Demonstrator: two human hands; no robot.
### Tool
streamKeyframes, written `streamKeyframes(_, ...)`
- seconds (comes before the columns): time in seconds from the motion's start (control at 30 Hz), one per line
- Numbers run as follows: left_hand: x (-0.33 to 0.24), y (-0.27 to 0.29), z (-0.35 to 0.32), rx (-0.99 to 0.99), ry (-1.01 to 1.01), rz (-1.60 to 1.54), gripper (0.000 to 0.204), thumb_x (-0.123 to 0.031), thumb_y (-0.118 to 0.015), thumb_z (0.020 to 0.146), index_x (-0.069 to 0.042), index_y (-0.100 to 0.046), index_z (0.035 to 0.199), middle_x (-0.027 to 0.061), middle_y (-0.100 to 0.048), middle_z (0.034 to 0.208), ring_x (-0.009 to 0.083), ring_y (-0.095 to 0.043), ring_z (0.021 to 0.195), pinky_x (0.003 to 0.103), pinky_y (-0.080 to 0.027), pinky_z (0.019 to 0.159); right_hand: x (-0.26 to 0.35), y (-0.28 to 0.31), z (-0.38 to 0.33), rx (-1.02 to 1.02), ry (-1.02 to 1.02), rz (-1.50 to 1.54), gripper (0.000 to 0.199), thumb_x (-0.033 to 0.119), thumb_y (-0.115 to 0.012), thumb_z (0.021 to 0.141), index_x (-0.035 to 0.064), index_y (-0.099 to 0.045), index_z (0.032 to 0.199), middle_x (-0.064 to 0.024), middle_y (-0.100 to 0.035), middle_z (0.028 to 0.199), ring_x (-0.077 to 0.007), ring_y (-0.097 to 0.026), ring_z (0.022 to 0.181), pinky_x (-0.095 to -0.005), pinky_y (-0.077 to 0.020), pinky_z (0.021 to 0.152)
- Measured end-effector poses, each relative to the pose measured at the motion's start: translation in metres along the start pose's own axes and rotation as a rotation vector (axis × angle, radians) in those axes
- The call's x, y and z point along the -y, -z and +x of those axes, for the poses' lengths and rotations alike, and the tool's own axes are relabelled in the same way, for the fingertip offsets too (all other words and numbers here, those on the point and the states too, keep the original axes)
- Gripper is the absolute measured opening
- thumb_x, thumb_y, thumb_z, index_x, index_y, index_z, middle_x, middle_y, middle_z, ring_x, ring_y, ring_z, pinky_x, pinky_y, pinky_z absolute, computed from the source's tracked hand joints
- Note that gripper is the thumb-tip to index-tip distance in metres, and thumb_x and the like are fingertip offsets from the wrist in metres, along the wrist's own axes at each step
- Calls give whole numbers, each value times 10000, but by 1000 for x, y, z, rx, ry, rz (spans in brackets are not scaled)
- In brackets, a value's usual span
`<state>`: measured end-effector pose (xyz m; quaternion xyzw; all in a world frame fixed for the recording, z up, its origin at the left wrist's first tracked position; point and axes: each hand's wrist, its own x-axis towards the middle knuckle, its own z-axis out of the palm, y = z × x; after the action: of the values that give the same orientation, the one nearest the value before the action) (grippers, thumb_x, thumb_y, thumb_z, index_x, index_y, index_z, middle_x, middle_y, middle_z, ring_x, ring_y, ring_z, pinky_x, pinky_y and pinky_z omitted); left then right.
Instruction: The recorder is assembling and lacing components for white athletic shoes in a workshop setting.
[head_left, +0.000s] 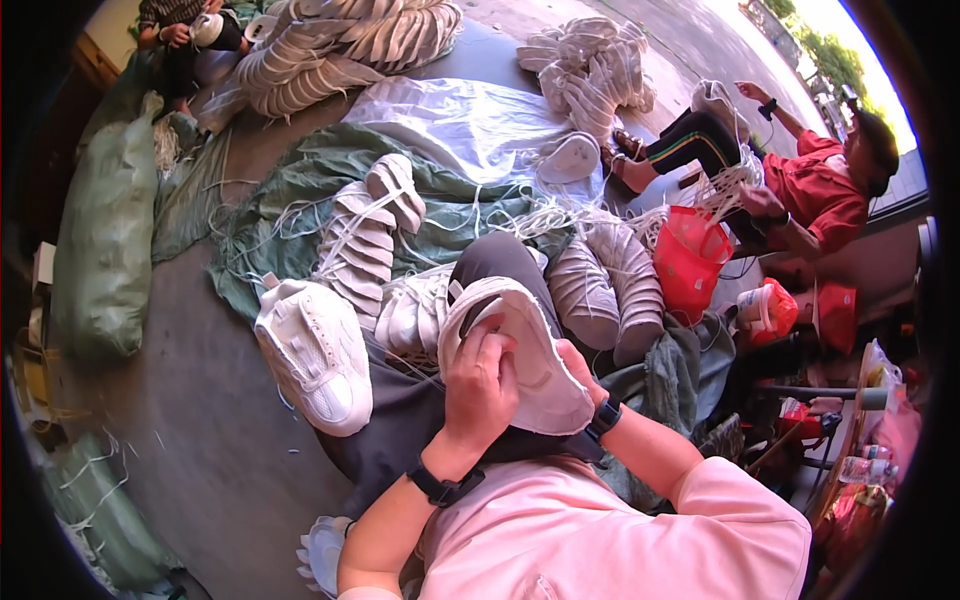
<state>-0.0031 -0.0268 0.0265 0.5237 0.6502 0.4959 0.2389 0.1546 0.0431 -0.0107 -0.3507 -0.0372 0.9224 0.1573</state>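
Observation:
Over my lap I hold a white shoe upper (545, 385), its pale inner side turned toward me. My left hand (478, 385) lies across its left side, with fingers bent and pressed together at the dark opening. Whether a thread or lace end is between those fingertips is too small to tell. My right hand (580, 372) grips the upper's right edge, its fingers mostly hidden behind it. Another white upper (318, 360), mesh-toed and laced, rests by my left knee. Beyond my knees lie stacks of nested white uppers (355, 245) with loose white laces around them.
A green woven sheet (290, 190) and a clear plastic sheet (450, 115) cover the ground ahead. Stuffed green sacks (105, 240) stand at left. At right, a person in red (820, 195) sits beside a red bag (690, 265) of laces. Large upper piles (320, 60) lie farther off.

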Motion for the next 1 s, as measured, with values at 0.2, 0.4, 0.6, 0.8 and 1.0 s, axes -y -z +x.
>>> streamKeyframes(0.2, 5, 1, -8, 20, -50, 53, 166, 43, -557, 778, 16, -559, 942, 226, -557, 1182, 390, -564, 1020, 423, -451, 886, -8, -15, 1, -87, 21, -71, 229, 296, -481, 902, 85, -569, 901, -85, -632, 900, -207, -639, 846, -375, -523, 846)
streamKeyframes(0.4, 16, 5, -3, 8, 136, -141, 213, -11, -572, 769, 7, -574, 981, 223, -540, 1235, 389, -530, 1070, 439, -406, 947, -15, -9, 6, -86, 43, -51, 253, 290, -474, 907, 64, -578, 954, -76, -627, 865, -196, -631, 802, -367, -523, 822)
streamKeyframes(0.6, 21, 6, -5, 33, -17, 22, 215, 4, -547, 788, 32, -566, 1000, 250, -539, 1225, 418, -548, 1023, 435, -435, 902, -19, 20, 17, 12, 0, 2, 241, 268, -464, 910, 61, -579, 956, -88, -644, 900, -201, -640, 831, -374, -523, 829)
streamKeyframes(0.8, 19, 10, -4, -24, 13, 26, 173, -5, -563, 779, 23, -570, 950, 240, -541, 1229, 425, -540, 1021, 443, -429, 907, -23, 17, 16, 25, 24, 4, 314, 268, -466, 900, 28, -580, 1067, -114, -649, 963, -220, -645, 872, -379, -513, 863)
streamKeyframes(1.0, 0, 10, -14, 37, 43, -107, 216, -19, -571, 786, 9, -551, 1000, 231, -514, 1249, 415, -528, 1071, 440, -436, 911, -22, -14, 9, 423, 40, 28, 548, 326, -434, 894, -17, -446, 1321, -172, -538, 1270, -273, -554, 1138, -399, -413, 1018)
